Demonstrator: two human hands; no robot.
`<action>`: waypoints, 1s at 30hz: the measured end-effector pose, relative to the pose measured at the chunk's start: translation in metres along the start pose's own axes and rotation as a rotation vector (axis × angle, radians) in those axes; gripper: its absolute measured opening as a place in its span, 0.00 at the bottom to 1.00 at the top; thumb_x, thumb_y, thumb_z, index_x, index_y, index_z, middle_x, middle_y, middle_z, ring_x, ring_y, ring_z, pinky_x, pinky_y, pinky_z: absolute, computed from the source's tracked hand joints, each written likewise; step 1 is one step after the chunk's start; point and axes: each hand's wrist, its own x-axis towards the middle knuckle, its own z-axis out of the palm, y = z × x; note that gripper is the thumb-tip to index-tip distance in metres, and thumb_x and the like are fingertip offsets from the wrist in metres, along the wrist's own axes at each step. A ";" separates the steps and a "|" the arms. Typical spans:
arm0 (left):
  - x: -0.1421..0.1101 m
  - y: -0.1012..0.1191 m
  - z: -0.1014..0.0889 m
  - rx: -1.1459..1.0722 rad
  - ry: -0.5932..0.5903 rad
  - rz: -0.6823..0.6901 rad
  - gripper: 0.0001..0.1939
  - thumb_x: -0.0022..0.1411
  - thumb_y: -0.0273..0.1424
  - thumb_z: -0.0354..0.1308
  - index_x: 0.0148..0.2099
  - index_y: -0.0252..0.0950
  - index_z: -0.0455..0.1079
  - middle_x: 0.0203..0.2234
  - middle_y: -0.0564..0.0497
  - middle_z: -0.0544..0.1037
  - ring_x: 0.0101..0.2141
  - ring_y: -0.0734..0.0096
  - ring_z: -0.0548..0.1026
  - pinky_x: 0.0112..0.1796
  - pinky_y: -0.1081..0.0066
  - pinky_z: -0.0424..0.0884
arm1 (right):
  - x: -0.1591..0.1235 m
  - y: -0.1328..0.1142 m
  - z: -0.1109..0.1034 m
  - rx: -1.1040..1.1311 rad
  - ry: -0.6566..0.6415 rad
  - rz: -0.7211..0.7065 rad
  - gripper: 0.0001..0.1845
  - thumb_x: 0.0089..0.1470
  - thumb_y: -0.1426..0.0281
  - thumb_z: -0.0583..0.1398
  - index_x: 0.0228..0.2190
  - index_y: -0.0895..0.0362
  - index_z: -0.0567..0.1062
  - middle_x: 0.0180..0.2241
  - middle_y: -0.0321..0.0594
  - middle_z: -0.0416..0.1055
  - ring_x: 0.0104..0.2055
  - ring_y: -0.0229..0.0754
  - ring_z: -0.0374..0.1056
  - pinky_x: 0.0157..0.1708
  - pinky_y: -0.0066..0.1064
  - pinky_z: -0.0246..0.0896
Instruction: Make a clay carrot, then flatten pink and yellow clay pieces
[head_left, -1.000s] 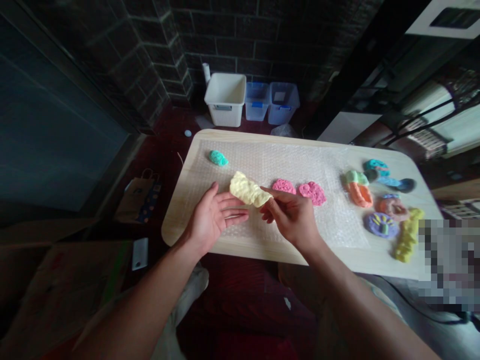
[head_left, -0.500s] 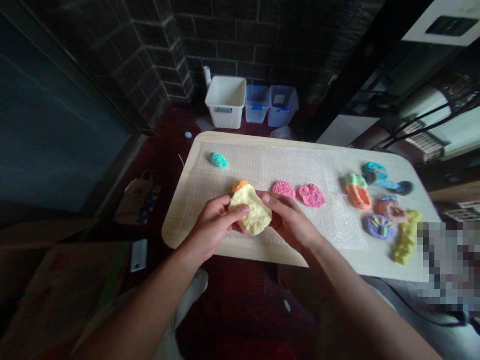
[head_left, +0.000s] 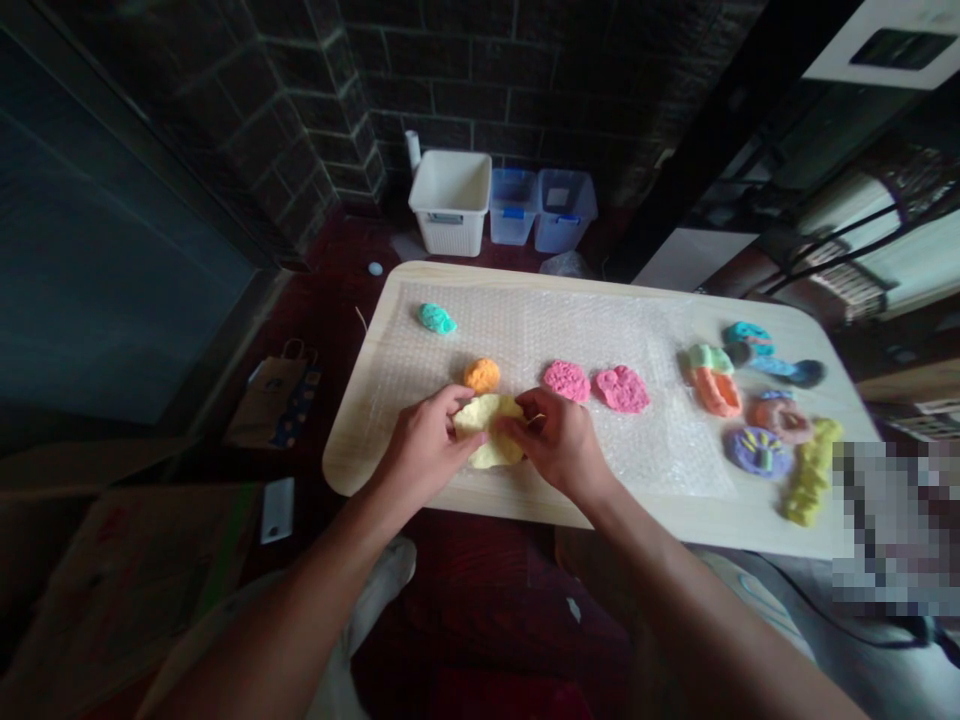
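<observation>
A flattened piece of pale yellow modelling clay [head_left: 489,430] is held between both hands over the near part of the bubble wrap. My left hand [head_left: 431,435] grips its left edge, thumb on the face of the sheet. On its right edge my right hand [head_left: 556,432] pinches with thumb and fingers. Just beyond the sheet lies an orange clay lump [head_left: 482,375]. Two pink clay pieces [head_left: 567,381] sit right of it, by my right hand. A turquoise clay lump [head_left: 436,318] rests farther back on the left.
Bubble wrap [head_left: 517,312] covers much of the wooden table [head_left: 645,515]. Several coloured clay shapes, among them a purple disc [head_left: 759,452] and a yellow strip [head_left: 814,470], lie at the right end. A white bin [head_left: 452,205] and two blue-tinted bins [head_left: 514,208] stand behind.
The left hand, open beside the yellow clay at first, has closed on its edge. The sheet has been turned, then tipped flatter and brought lower. The orange lump behind it has come into view.
</observation>
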 end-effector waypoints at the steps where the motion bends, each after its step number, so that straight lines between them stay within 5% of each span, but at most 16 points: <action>1: -0.001 0.001 0.000 0.085 0.019 0.053 0.25 0.58 0.26 0.70 0.58 0.40 0.73 0.45 0.46 0.83 0.37 0.61 0.83 0.38 0.62 0.80 | -0.001 -0.002 0.001 -0.067 0.010 -0.019 0.11 0.57 0.66 0.68 0.40 0.60 0.79 0.31 0.44 0.80 0.26 0.40 0.72 0.25 0.29 0.62; 4: -0.004 0.008 -0.002 0.314 0.065 0.198 0.27 0.58 0.22 0.70 0.59 0.38 0.70 0.52 0.43 0.79 0.48 0.55 0.80 0.50 0.54 0.79 | -0.005 -0.008 0.001 -0.275 0.045 -0.103 0.18 0.58 0.69 0.68 0.49 0.61 0.79 0.39 0.49 0.82 0.32 0.46 0.77 0.31 0.34 0.68; 8: -0.006 0.013 -0.001 0.464 0.045 0.289 0.23 0.59 0.21 0.70 0.56 0.37 0.71 0.49 0.44 0.76 0.50 0.53 0.78 0.53 0.53 0.77 | -0.008 -0.013 -0.003 -0.433 0.114 -0.232 0.21 0.61 0.67 0.68 0.54 0.60 0.79 0.49 0.54 0.79 0.34 0.48 0.78 0.32 0.37 0.70; 12: -0.004 0.008 0.004 0.527 -0.063 0.361 0.12 0.63 0.19 0.65 0.48 0.36 0.75 0.45 0.45 0.78 0.50 0.53 0.77 0.54 0.53 0.77 | -0.009 -0.010 -0.003 -0.448 -0.072 -0.354 0.11 0.65 0.72 0.63 0.46 0.54 0.84 0.47 0.46 0.80 0.37 0.45 0.79 0.35 0.35 0.71; 16: -0.004 0.004 0.006 0.564 -0.101 0.381 0.13 0.65 0.18 0.60 0.49 0.35 0.76 0.47 0.42 0.80 0.51 0.53 0.77 0.55 0.53 0.76 | -0.009 -0.009 -0.001 -0.432 -0.232 -0.330 0.11 0.65 0.76 0.61 0.40 0.55 0.85 0.43 0.44 0.81 0.40 0.45 0.78 0.38 0.33 0.70; 21: -0.006 0.007 -0.001 0.533 -0.135 0.380 0.09 0.66 0.23 0.64 0.48 0.36 0.78 0.47 0.43 0.81 0.50 0.54 0.79 0.54 0.54 0.77 | -0.003 -0.013 -0.024 -0.291 -0.020 -0.325 0.13 0.67 0.69 0.60 0.44 0.59 0.85 0.38 0.46 0.81 0.27 0.38 0.72 0.31 0.33 0.67; 24: -0.006 0.012 -0.009 0.454 -0.049 0.395 0.08 0.67 0.24 0.64 0.47 0.37 0.79 0.46 0.45 0.82 0.48 0.56 0.80 0.52 0.55 0.78 | 0.002 -0.007 -0.042 -0.280 0.137 -0.253 0.15 0.64 0.70 0.60 0.47 0.61 0.84 0.42 0.50 0.81 0.23 0.37 0.69 0.25 0.33 0.66; 30: -0.006 0.029 -0.015 0.328 0.156 0.385 0.08 0.69 0.24 0.58 0.43 0.39 0.78 0.40 0.46 0.85 0.43 0.58 0.82 0.47 0.59 0.78 | 0.000 0.012 -0.047 -0.317 -0.043 -0.226 0.24 0.61 0.73 0.60 0.57 0.63 0.78 0.52 0.56 0.79 0.25 0.39 0.71 0.31 0.38 0.71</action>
